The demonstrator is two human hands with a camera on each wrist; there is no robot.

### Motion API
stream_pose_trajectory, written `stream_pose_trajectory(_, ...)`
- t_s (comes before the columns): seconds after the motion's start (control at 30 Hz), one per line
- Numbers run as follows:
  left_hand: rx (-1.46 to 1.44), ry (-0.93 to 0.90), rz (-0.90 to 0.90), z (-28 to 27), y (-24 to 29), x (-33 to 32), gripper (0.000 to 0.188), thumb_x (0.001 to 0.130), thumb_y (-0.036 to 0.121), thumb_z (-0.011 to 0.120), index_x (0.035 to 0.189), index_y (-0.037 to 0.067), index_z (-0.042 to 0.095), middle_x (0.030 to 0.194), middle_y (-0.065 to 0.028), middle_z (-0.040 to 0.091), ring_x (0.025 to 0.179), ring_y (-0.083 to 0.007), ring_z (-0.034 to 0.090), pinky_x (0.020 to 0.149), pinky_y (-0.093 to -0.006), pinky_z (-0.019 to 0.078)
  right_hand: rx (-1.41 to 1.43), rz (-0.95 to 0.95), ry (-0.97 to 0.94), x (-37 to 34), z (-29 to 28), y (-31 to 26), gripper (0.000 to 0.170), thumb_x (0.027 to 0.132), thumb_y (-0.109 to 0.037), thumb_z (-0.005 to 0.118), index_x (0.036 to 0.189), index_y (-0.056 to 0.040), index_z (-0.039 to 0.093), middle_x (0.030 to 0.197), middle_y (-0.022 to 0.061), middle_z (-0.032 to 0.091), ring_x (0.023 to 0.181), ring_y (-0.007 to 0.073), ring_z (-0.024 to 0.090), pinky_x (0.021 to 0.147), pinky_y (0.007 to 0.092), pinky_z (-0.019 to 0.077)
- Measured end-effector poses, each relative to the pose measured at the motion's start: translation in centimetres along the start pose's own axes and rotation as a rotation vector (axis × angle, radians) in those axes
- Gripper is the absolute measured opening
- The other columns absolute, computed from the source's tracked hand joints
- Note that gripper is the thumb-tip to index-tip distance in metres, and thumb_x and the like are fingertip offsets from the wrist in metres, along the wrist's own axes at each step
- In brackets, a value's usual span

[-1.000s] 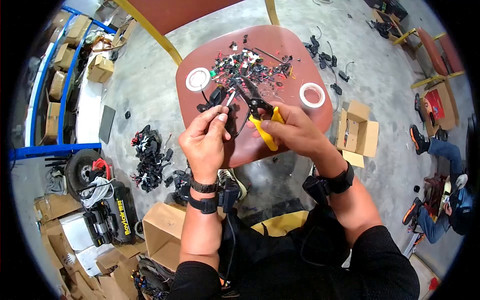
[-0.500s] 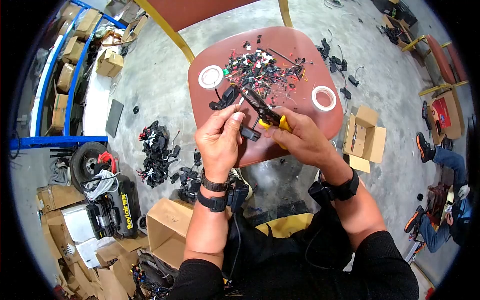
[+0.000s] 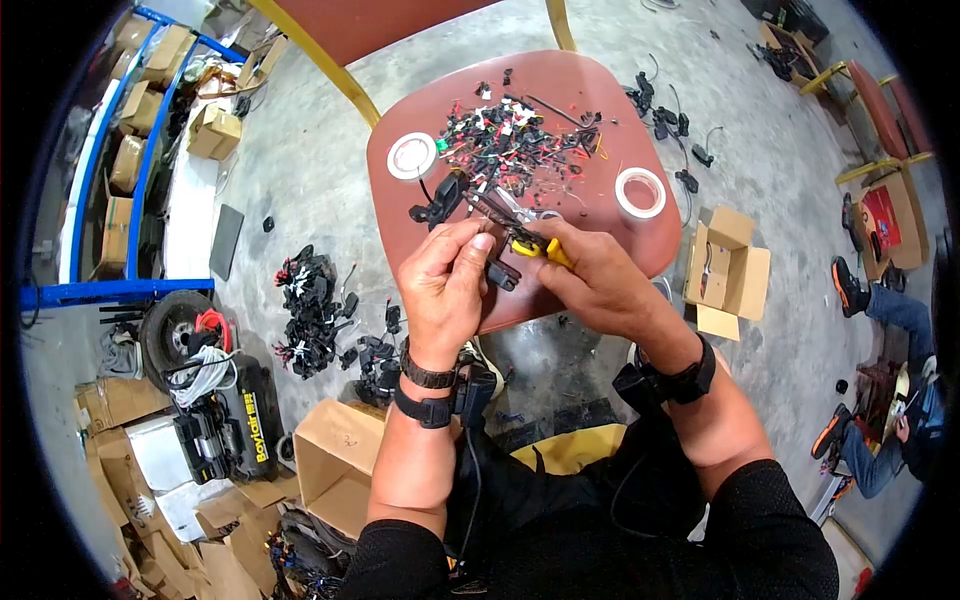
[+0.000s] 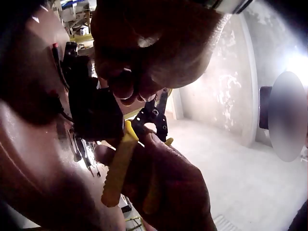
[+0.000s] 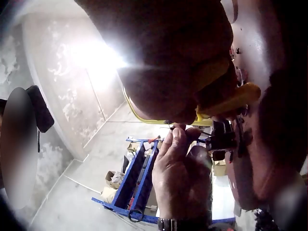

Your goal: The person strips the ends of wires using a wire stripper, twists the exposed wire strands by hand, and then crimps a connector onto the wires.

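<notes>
Left hand: thumb and fingers pinch a wire, mostly hidden, at the pliers' head. Right hand: fingers curled round the yellow handles of the pliers, above the seat. Black part visible between the hands. Scrap pile on seat's far side, between two tape rolls.

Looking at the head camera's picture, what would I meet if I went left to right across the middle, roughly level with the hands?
Blue shelf → black parts pile → left hand → pliers → right hand → open box → someone's jeans.
</notes>
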State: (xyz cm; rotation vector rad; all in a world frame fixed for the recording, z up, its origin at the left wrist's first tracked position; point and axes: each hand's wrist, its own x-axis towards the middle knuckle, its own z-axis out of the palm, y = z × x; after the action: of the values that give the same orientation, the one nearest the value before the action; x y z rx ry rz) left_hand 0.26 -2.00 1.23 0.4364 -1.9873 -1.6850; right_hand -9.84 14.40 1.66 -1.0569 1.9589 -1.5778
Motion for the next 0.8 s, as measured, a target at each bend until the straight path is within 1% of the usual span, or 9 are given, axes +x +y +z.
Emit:
stream_pose_trajectory(0.03,0.0,0.003,0.014,0.0,-0.1,0.0,0.013,0.094,0.002,0.066,0.104,-0.004,0.071,0.088,-0.0038,0.066,0.057,-0.0035,0.052,0.049,-0.0194,0.0407,-0.007,-0.005,0.003,0.0,0.0,-0.1,0.024,0.094,-0.012,0.062,0.114,0.0001,0.059,0.087,0.0243,0.066,0.082,0.0406,0.068,0.069,0.0424,0.0516)
stream_pose_trajectory(0.13,0.038,-0.014,-0.012,-0.1,0.2,-0.1,0.013,0.095,0.004,0.066,0.104,-0.004,0.071,0.092,-0.0041,0.068,0.065,-0.0049,0.055,0.055,-0.0193,0.0429,-0.047,0.018,-0.007,0.0,-0.2,-0.5,0.023,0.094,-0.012,0.062,0.114,-0.0003,0.059,0.087,0.0245,0.066,0.083,0.0413,0.067,0.07,0.0432,0.0516)
stream_pose_trajectory(0.23,0.108,-0.029,0.066,-0.2,-0.1,0.0,0.013,0.094,0.003,0.066,0.104,-0.004,0.071,0.092,-0.0048,0.068,0.066,-0.0063,0.058,0.056,-0.0201,0.0448,-0.061,0.005,-0.003,-0.1,-0.2,-0.5,0.026,0.093,-0.013,0.063,0.115,-0.0003,0.06,0.089,0.0247,0.067,0.085,0.0421,0.067,0.072,0.0449,0.0519)
stream_pose_trajectory(0.33,0.111,-0.034,-0.017,-0.1,0.4,-0.2,0.013,0.095,0.003,0.065,0.103,-0.006,0.071,0.092,-0.006,0.068,0.067,-0.0086,0.061,0.058,-0.0216,0.0474,-0.131,-0.08,0.056,-0.1,0.2,0.4,0.028,0.092,-0.013,0.063,0.117,-0.0001,0.06,0.095,0.0238,0.068,0.088,0.0416,0.067,0.076,0.0461,0.0527)
stream_pose_trajectory(0.43,0.133,-0.053,0.004,-0.1,0.5,-0.2,0.011,0.094,0.001,0.064,0.1,-0.007,0.069,0.092,-0.0076,0.068,0.067,-0.0103,0.062,0.059,-0.0231,0.049,-0.253,-0.175,0.089,-0.1,0.4,0.7,0.032,0.09,-0.011,0.063,0.12,-0.0002,0.06,0.104,0.0219,0.068,0.094,0.0398,0.067,0.079,0.0464,0.0536)
stream_pose_trajectory(0.53,0.142,-0.05,0.083,0.1,0.7,-0.3,0.009,0.094,-0.001,0.063,0.097,-0.007,0.069,0.091,-0.009,0.067,0.067,-0.0112,0.062,0.06,-0.024,0.0495,-0.373,-0.258,0.12,-0.3,0.4,0.9,0.037,0.086,-0.008,0.064,0.122,-0.0007,0.059,0.107,0.0198,0.068,0.096,0.038,0.066,0.079,0.0459,0.0543)
stream_pose_trajectory(0.63,0.169,-0.036,0.153,0.3,0.6,-0.2,0.008,0.093,-0.003,0.063,0.096,-0.008,0.068,0.09,-0.0098,0.067,0.068,-0.0118,0.063,0.061,-0.0239,0.0494,-0.446,-0.285,0.119,-0.2,0.3,0.6,0.042,0.083,-0.006,0.064,0.124,-0.0009,0.058,0.104,0.0181,0.068,0.094,0.0363,0.066,0.077,0.045,0.0545)
stream_pose_trajectory(0.73,0.204,-0.034,0.217,0.1,0.4,-0.1,0.007,0.091,-0.004,0.064,0.096,-0.007,0.068,0.089,-0.0108,0.068,0.068,-0.0133,0.063,0.061,-0.0255,0.0515,-0.466,-0.294,0.129,-0.2,0.2,0.6,0.042,0.081,-0.005,0.063,0.123,-0.001,0.058,0.101,0.0171,0.068,0.091,0.0343,0.067,0.076,0.0435,0.0549)
stream_pose_trajectory(0.8,0.223,-0.025,0.225,0.1,0.4,0.0,0.006,0.09,-0.005,0.065,0.095,-0.007,0.068,0.086,-0.0104,0.067,0.069,-0.0145,0.064,0.062,-0.0267,0.052,-0.505,-0.287,0.129,-0.1,0.2,0.3,0.041,0.081,-0.005,0.063,0.122,-0.0013,0.058,0.102,0.0167,0.068,0.092,0.0336,0.067,0.075,0.0428,0.0551)
